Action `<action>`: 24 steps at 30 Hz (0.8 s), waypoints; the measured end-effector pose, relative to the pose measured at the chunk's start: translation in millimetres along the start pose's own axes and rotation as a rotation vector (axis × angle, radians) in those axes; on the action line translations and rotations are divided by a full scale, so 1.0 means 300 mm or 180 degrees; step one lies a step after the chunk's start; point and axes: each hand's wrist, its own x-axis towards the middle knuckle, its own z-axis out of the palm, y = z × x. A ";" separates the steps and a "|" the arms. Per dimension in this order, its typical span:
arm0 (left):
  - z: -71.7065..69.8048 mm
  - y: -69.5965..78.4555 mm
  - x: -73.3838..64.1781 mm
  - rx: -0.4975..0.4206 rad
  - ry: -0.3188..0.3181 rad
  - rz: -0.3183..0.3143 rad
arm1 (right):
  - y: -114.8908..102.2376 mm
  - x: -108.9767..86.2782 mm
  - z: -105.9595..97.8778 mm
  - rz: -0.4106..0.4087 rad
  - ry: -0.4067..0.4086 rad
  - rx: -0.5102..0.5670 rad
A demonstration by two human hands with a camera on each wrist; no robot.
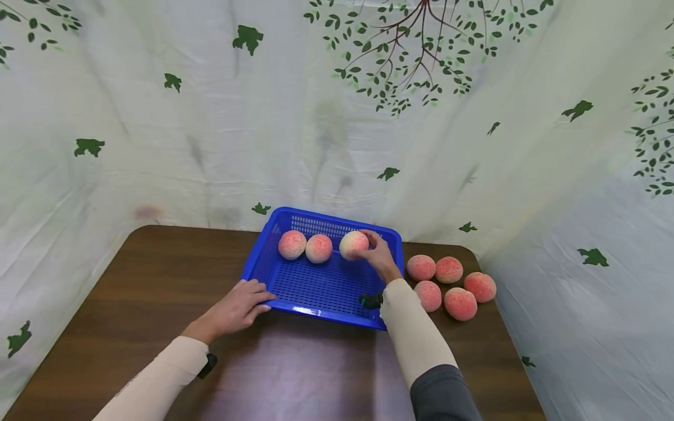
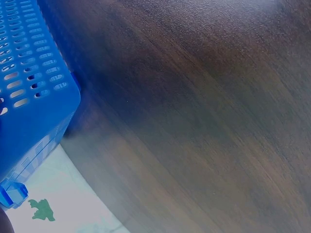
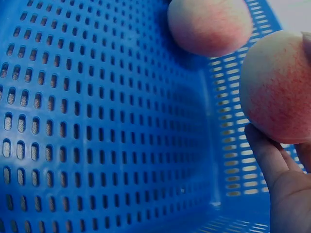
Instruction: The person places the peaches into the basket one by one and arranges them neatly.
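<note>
Blue plastic forms the slotted basket (image 1: pixel 316 286), whose longer sides run left to right, and over its far right part the right hand (image 1: pixel 381 258) has thumb and fingers clamped on a held peach (image 1: pixel 350 244). That fruit lies just ahead of the right wrist, near the basket's far wall, with a slim gap between it and its nearest neighbour; being nearly round, it shows no clear long axis. Whether it touches the basket's floor I cannot tell. The left hand (image 1: pixel 239 307) is farther from it, gripping the rim at the basket's near left corner. Counted, there is one basket and eight peaches: the held one; two resting peaches, left (image 1: pixel 292 245) and right (image 1: pixel 319 249), inside along the basket's far side; and five loose peaches (image 1: pixel 449 269) clustered on the brown table (image 1: pixel 158 275), just beyond the basket's right side.
</note>
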 end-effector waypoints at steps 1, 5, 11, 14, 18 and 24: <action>-0.001 0.001 0.001 0.0002 -0.0013 -0.0008 | 0.005 0.004 0.006 -0.0003 -0.0001 -0.0034; -0.002 0.001 0.005 0.0006 -0.0019 -0.0009 | 0.022 0.015 0.028 -0.0020 0.0009 -0.0130; 0.003 0.000 0.007 -0.0002 -0.0024 0.0007 | 0.062 0.032 0.055 0.0073 0.0046 -0.0241; 0.004 0.003 0.004 -0.0001 -0.0049 -0.0001 | 0.087 0.040 0.068 0.0112 0.0049 -0.0305; 0.005 0.003 0.001 -0.0006 -0.0042 -0.0022 | 0.108 0.041 0.084 0.0143 0.0076 -0.0371; 0.000 -0.002 -0.003 0.0001 0.0044 0.0041 | 0.110 0.035 0.102 0.0084 0.0085 -0.0366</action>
